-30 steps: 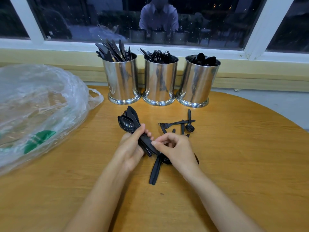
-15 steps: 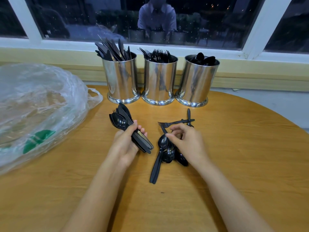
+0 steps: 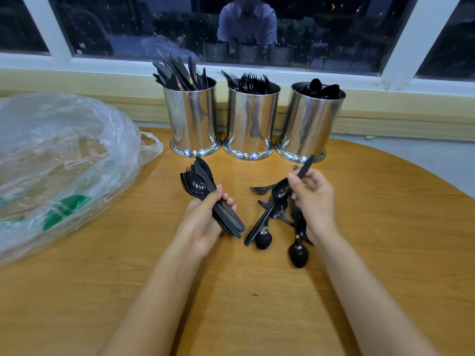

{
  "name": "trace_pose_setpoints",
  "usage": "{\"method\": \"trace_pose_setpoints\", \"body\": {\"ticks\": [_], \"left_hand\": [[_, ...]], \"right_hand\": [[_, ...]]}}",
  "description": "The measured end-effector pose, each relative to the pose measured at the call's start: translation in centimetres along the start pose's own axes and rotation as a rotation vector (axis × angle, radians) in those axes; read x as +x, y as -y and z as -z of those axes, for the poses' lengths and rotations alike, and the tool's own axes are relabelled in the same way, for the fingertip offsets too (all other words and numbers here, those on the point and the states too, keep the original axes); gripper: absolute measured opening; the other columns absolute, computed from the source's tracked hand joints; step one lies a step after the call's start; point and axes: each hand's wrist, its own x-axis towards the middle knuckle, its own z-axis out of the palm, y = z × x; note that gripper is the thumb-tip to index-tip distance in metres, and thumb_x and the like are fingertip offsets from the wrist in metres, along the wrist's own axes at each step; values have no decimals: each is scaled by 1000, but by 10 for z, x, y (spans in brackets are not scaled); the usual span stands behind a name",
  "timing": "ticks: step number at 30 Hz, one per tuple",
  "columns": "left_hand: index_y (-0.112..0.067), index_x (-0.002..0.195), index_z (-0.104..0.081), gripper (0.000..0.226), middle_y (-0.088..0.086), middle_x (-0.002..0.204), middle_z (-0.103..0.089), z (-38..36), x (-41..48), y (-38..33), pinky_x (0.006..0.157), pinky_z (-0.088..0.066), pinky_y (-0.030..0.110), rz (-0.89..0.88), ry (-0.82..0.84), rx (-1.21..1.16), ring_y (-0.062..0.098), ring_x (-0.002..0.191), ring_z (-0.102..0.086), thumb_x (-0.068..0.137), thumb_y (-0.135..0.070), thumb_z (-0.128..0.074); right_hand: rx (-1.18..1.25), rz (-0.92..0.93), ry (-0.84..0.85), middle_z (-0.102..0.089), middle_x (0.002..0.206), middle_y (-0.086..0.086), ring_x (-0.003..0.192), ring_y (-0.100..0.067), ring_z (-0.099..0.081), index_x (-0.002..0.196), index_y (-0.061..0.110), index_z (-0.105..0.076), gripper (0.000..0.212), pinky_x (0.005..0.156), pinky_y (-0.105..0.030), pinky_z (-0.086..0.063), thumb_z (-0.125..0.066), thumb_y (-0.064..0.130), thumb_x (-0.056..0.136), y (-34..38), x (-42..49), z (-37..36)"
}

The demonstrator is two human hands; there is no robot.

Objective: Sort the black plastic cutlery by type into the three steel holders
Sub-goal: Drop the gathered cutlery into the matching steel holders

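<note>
The left grip (image 3: 203, 222), just left of the frame's centre, is closed round a bundle of black cutlery (image 3: 196, 187), fingers curled over the handles. The working ends fan out toward the upper left. A spoon bowl lies on top, with knife blades and fork tines behind it.

The right grip (image 3: 316, 199), just right of centre, pinches the handle of a single spoon (image 3: 280, 190) between thumb and fingertips. Its handle points up toward the right-hand holder and its bowl hangs low over the loose pile (image 3: 279, 211). This part is blurred, so I cannot tell whether the spoon touches the pile.

The pile lies on the wooden surface (image 3: 385, 240) between and below the two grips. It includes a fork (image 3: 258, 189) with tines pointing left and two spoon bowls nearest the bottom of the frame.

Three steel holders stand in a row above the centre, bases nearly touching. The left holder (image 3: 192, 119) has knives (image 3: 180, 73), the middle holder (image 3: 253, 119) has forks (image 3: 246, 80), and the right holder (image 3: 312, 119) has spoons (image 3: 321, 88).

A crumpled clear plastic bag (image 3: 64, 155) with green print fills the left side. A dark window (image 3: 308, 27) spans the top, reflecting a person and the holders.
</note>
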Motion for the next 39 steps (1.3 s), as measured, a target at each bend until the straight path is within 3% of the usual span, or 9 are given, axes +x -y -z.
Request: {"method": "trace_pose_setpoints", "body": {"ticks": [4,7,10,13,20,27,30,35,39], "left_hand": [[-10,100,-61,5,1,73,-61,1,1,1,78,-54,33,12,-3,0,13,71,-61,96,-12,-59],[-10,100,-61,6,2,74,-60,1,1,2,78,-54,34,21,-6,-4,13,71,-61,96,-12,-59],[-10,99,-60,4,1,73,-60,1,2,2,78,-54,33,25,0,-1,12,69,-61,96,-12,-59],[-10,100,-60,5,1,72,-60,1,2,2,78,-54,33,28,0,6,12,68,-61,96,-12,-58],[-8,89,-62,8,1,69,-61,0,1,4,78,-54,33,36,10,40,11,67,-61,94,-14,-61],[-11,92,-61,18,-3,69,-60,-2,-2,3,82,-55,31,24,58,86,10,70,-60,80,-20,-72],[-12,86,-63,20,-2,70,-60,-3,-4,3,82,-54,32,0,78,101,11,71,-60,75,-25,-73],[-11,75,-61,23,0,64,-62,-6,-7,2,73,-51,34,-15,67,140,11,60,-64,92,-26,-62],[-9,91,-59,9,1,68,-58,-2,-2,0,78,-53,33,-14,17,37,12,63,-60,98,-14,-57]], "right_hand": [[151,-10,-24,-65,96,-6,70,-9,-64,95,12,-63,16,59,-19,-52,-53,23,99,-1,2,4],[41,40,-47,-59,109,-10,73,-5,-60,96,20,-69,21,69,-19,-50,-50,27,100,-5,4,6],[67,73,-125,-64,99,-10,70,-2,-63,97,16,-69,13,67,-15,-51,-57,10,96,0,3,9],[204,71,-189,-67,85,-2,77,-16,-73,91,12,-62,11,73,-23,-57,-63,1,90,7,-2,12],[425,-153,100,-73,99,-12,96,-20,-71,109,6,-64,20,83,-23,-56,-50,14,99,7,-22,1],[461,-204,44,-68,102,-15,90,-25,-73,103,-2,-66,15,78,-23,-58,-65,3,88,8,-37,-18],[276,-196,137,-73,90,-7,82,-13,-71,94,7,-69,11,71,-19,-56,-72,8,83,7,-43,-23],[-105,-85,310,-70,75,7,69,-3,-59,83,16,-74,5,66,-13,-49,-77,17,80,2,-51,-32],[-248,34,369,-70,77,7,61,1,-44,82,24,-77,3,60,-12,-41,-76,22,81,6,-48,-25]]}}
